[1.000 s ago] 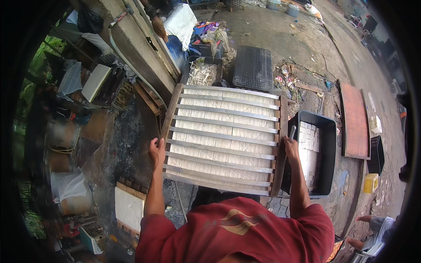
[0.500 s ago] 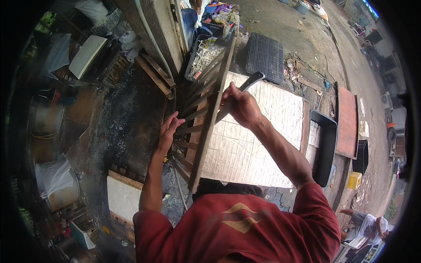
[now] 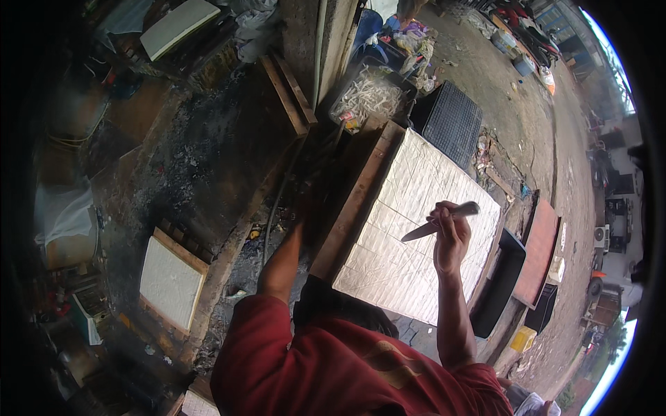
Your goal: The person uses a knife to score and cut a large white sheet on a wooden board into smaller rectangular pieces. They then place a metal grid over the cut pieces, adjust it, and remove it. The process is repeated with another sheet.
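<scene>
My right hand [image 3: 449, 239] grips a knife [image 3: 418, 231] above a white slab [image 3: 381, 260] scored into blocks on a wooden-edged board [image 3: 355, 201]. The blade points toward the lower left and the handle juts to the upper right. My left hand [image 3: 303, 202] is reached out into the dark space left of the board, where a dim slatted shape [image 3: 319, 159] shows; its fingers and whatever they touch are hidden in shadow and blur.
Beyond the board are a tub of pale scraps [image 3: 368, 97] and a black grid tray [image 3: 447, 121]. A black bin [image 3: 499, 284] and reddish panel [image 3: 538, 253] stand to the right, another white slab [image 3: 170, 281] lies left, beside a concrete post [image 3: 302, 28]. Part of another person [image 3: 534, 402] shows lower right.
The slatted frame has been lifted off the slab and moved down to the left into shadow. My right hand moved the knife back over the slab. The view has swung leftward.
</scene>
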Tool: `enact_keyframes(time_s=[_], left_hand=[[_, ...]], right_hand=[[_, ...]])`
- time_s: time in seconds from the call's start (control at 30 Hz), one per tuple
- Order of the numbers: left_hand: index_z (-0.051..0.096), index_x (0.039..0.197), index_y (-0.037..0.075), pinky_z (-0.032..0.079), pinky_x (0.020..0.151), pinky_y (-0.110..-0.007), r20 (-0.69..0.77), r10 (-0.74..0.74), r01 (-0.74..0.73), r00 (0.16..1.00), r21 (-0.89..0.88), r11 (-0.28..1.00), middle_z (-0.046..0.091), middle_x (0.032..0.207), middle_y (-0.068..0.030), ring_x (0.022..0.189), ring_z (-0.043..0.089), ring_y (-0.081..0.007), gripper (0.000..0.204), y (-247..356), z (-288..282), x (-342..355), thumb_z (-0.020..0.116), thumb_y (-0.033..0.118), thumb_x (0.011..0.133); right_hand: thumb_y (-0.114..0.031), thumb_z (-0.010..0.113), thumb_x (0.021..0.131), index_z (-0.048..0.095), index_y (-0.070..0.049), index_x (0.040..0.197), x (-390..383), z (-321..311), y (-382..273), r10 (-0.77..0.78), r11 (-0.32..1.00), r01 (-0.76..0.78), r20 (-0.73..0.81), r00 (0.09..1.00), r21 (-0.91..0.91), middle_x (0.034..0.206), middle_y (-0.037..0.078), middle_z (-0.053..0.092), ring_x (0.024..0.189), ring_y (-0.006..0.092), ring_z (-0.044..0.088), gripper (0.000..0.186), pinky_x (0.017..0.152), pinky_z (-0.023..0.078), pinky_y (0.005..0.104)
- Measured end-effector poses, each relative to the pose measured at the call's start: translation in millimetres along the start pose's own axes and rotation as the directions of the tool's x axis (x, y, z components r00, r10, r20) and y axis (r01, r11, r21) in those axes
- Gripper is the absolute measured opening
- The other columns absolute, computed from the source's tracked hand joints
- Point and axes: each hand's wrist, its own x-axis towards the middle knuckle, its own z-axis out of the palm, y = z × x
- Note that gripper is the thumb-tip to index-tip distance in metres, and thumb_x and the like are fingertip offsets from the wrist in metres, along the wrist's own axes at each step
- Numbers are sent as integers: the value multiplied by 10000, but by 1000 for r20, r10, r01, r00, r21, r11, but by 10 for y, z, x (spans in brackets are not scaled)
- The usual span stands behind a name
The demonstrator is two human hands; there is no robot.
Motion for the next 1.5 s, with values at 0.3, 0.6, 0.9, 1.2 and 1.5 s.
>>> enact_keyframes(time_s=[0.3,0.6,0.9,1.2,1.5], left_hand=[[602,1412,-19,476,1099,-406,231,-4,29,973,-105,994,668,1350,-226,1263,624,-363,486,-434,320,-286,625,288,1035],[586,1450,-13,394,1168,-394,-86,-164,70,983,-648,759,621,1452,-144,1367,554,-265,541,1344,-1512,-1390,702,284,1013],[545,1516,66,159,1246,-654,182,288,-274,940,-98,957,430,1638,-172,1563,295,-422,737,2245,-1899,-2191,770,427,914],[537,1506,55,135,1246,-673,158,293,-278,943,-110,954,420,1640,-185,1583,255,-405,691,2011,-1814,-2154,733,397,938],[517,1529,70,115,1252,-661,214,243,-221,946,-121,968,411,1647,-184,1583,249,-417,723,2076,-1820,-2230,767,343,908]], right_hand=[[-374,775,960,445,77,1484,-928,-990,-376,64,983,-84,127,990,163,1225,200,624,1025,252,672,766,876,591,366],[-100,637,1007,518,-48,1257,-2002,-970,138,376,916,-382,68,924,122,756,13,525,554,58,390,282,495,279,220],[-61,497,1070,401,-41,1578,-2937,-393,594,200,811,81,405,892,-579,1430,342,570,1318,487,574,517,1056,512,476],[4,498,1033,387,-24,1585,-2627,126,943,88,741,234,436,896,-630,1171,330,660,1071,500,664,564,871,543,507],[57,499,1003,431,0,1556,-3317,-552,728,391,650,109,454,801,-752,1100,307,671,937,476,674,560,796,534,487]])
